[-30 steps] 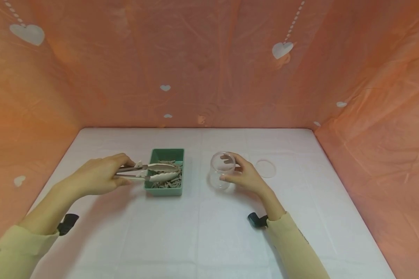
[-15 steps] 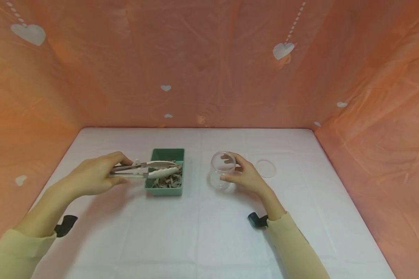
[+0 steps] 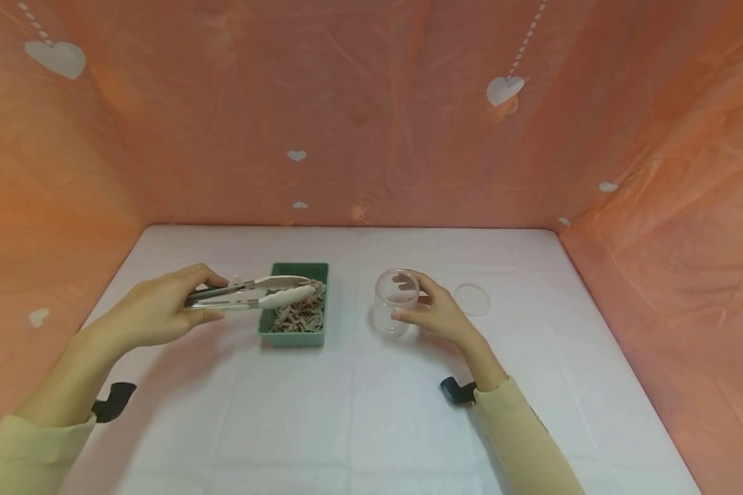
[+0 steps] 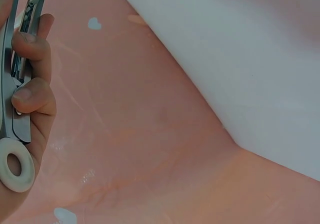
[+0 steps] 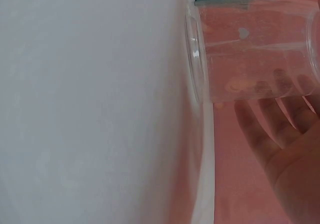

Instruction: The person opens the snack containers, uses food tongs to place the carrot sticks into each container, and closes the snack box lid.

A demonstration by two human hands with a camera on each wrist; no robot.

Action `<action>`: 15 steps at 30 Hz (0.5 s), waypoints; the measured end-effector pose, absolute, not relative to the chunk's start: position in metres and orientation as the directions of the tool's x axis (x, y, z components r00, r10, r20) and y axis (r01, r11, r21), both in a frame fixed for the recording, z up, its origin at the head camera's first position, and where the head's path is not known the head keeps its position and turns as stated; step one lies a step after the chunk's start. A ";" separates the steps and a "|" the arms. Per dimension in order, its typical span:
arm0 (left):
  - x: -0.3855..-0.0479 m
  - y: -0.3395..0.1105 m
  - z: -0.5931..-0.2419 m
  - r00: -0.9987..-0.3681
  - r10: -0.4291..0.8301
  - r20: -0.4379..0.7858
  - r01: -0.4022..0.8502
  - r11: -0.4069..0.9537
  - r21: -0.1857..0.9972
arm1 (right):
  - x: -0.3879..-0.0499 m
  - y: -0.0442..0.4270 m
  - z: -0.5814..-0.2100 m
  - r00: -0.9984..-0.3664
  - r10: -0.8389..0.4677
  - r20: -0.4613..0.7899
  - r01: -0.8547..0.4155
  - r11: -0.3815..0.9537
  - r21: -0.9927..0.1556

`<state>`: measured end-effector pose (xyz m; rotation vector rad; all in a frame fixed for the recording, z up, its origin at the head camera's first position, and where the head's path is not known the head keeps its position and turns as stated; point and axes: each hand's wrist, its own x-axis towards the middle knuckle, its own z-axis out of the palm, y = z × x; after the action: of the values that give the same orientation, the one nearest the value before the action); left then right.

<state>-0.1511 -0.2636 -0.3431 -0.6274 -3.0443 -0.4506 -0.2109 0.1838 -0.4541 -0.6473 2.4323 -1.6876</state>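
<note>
My left hand (image 3: 161, 302) grips a pair of metal tongs (image 3: 223, 297) with white scalloped tips. In the left wrist view, fingers curl round the tongs' handle (image 4: 7, 99), which ends in a white ring. The tips reach over a green rectangular box (image 3: 292, 339) that contains shredded grey-brown bits (image 3: 298, 317). A few bits show at the tips; whether they are pinched I cannot tell. My right hand (image 3: 436, 311) holds a clear jar (image 3: 391, 317) standing upright on the table, thumb in front and fingers behind. Through its wall in the right wrist view, fingertips (image 5: 280, 86) are visible.
A thin, clear round lid or ring (image 3: 471, 300) lies on the white table (image 3: 347, 412), right of the jar. Orange sheeting (image 3: 371, 124) with white hearts encloses the back and sides. Black wrist mounts (image 3: 114, 402) stick out near both sleeves.
My left hand has drawn left and slightly away from me with the tongs, whose tips rose a little and uncovered more of the bits. The right hand and jar stay in place.
</note>
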 end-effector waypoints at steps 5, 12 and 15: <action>-0.149 -0.266 -0.343 -0.929 0.364 0.067 0.366 0.882 0.297 | -0.211 0.184 -0.453 -0.901 -0.406 0.156 -0.290 0.293 -0.911; -0.146 -0.268 -0.343 -0.929 0.351 0.114 0.369 0.868 0.332 | -0.210 0.184 -0.454 -0.904 -0.401 0.149 -0.283 0.297 -0.912; -0.146 -0.265 -0.341 -0.930 0.346 0.123 0.366 0.857 0.362 | -0.210 0.184 -0.454 -0.905 -0.400 0.143 -0.276 0.297 -0.914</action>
<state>-0.1456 -0.2652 -0.3412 -0.5708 -2.9753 -0.5964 -0.2100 0.1843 -0.4543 -0.6375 2.4383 -1.6817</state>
